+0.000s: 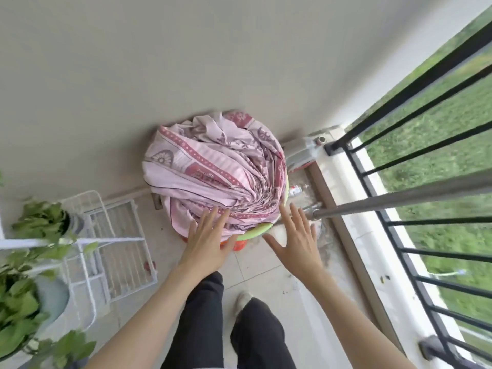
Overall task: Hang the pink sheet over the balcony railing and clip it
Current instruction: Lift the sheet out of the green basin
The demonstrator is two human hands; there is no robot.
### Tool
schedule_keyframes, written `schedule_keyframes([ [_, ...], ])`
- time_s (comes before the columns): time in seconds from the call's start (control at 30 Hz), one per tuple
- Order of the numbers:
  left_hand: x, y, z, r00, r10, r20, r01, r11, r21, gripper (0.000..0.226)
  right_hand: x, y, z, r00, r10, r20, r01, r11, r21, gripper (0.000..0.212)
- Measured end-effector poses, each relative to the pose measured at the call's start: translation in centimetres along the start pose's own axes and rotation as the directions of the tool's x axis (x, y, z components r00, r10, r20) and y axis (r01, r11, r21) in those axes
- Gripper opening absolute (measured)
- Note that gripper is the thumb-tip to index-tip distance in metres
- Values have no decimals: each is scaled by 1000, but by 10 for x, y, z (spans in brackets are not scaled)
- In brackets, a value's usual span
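Observation:
The pink patterned sheet (213, 171) lies bunched and twisted in a green-rimmed basin (255, 233) that rests on something orange on the balcony floor, against the wall. My left hand (207, 235) is spread flat with its fingertips at the sheet's near edge. To the right of the basin, my right hand (295, 238) hovers with fingers apart and holds nothing. The black balcony railing (399, 161) runs along the right side. No clips are visible.
A grey metal pole (399, 198) crosses from the right towards the basin. A white wire rack (111, 243) and potted green plants (24, 288) stand at the left. My legs in dark trousers are below. Grass lies beyond the railing.

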State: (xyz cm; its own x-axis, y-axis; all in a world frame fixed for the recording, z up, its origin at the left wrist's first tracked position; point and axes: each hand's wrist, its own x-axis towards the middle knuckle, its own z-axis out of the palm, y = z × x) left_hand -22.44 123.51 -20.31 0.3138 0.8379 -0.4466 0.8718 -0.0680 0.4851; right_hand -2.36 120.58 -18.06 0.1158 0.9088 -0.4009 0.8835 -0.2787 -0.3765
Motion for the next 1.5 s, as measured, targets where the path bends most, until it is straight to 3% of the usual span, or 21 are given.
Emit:
schedule_keyframes([
  [0.07, 21, -8, 3, 1000, -18, 14, 19, 993, -117, 65, 21, 0, 18, 999, 34, -1, -34, 997, 75, 76],
  [0.13, 43, -10, 7, 999, -35, 39, 43, 972, -232, 68, 45, 1, 36, 988, 154, 11, -151, 953, 263, 76],
  [0.2, 63, -7, 14, 998, -34, 51, 48, 952, -302, 74, 68, 4, 48, 939, 329, 104, -328, 754, 569, 75],
  [0.27, 86, -4, 28, 1000, -28, 13, 30, 942, -334, 80, 95, 13, 63, 866, 439, 241, -440, 437, 784, 69],
  [0.33, 107, -1, 41, 998, -44, -51, 24, 935, -355, 85, 121, 25, 79, 829, 463, 313, -469, 272, 840, 65],
  [0.4, 128, 1, 52, 993, -90, -82, 52, 924, -379, 88, 142, 36, 95, 801, 484, 353, -502, 223, 835, 69],
  [0.47, 149, 0, 61, 989, -137, -58, 104, 914, -392, 90, 156, 40, 105, 776, 486, 401, -534, 169, 828, 72],
  [0.63, 181, -7, 66, 986, -155, 61, 166, 929, -331, 92, 172, 42, 112, 737, 426, 525, -538, -99, 837, 79],
  [0.73, 187, -4, 63, 982, -163, 93, 186, 914, -361, 94, 175, 42, 113, 710, 453, 540, -568, -86, 819, 92],
  [0.93, 191, 4, 52, 966, -242, 90, 252, 801, -544, 94, 164, 21, 98, 799, 382, 465, -509, 17, 861, 86],
  [1.03, 181, 11, 36, 974, -199, 112, 223, 720, -658, 110, 159, 11, 88, 806, 290, 516, -496, -146, 856, 87],
  [1.13, 168, 22, 17, 987, -145, 74, 158, 737, -658, 129, 148, 0, 69, 827, 117, 550, -508, -262, 820, 91],
  [1.23, 162, 22, 3, 984, -177, -20, 123, 755, -644, 108, 136, -6, 57, 828, 30, 560, -535, -257, 805, 98],
  [1.3, 162, 18, -5, 979, -200, -38, 130, 756, -641, 90, 131, -3, 51, 824, 108, 557, -515, -270, 814, 93],
  [1.37, 164, 11, -10, 978, -204, -29, 138, 752, -644, 83, 126, 4, 51, 799, 285, 530, -450, -302, 840, 84],
  [1.43, 164, 6, -11, 978, -204, -31, 138, 757, -638, 79, 124, 14, 60, 682, 514, 519, -411, -317, 854, 72],
  [1.5, 165, 3, -9, 976, -214, -37, 142, 759, -636, 78, 122, 21, 72, 535, 615, 579, -452, -371, 811, 67],
])
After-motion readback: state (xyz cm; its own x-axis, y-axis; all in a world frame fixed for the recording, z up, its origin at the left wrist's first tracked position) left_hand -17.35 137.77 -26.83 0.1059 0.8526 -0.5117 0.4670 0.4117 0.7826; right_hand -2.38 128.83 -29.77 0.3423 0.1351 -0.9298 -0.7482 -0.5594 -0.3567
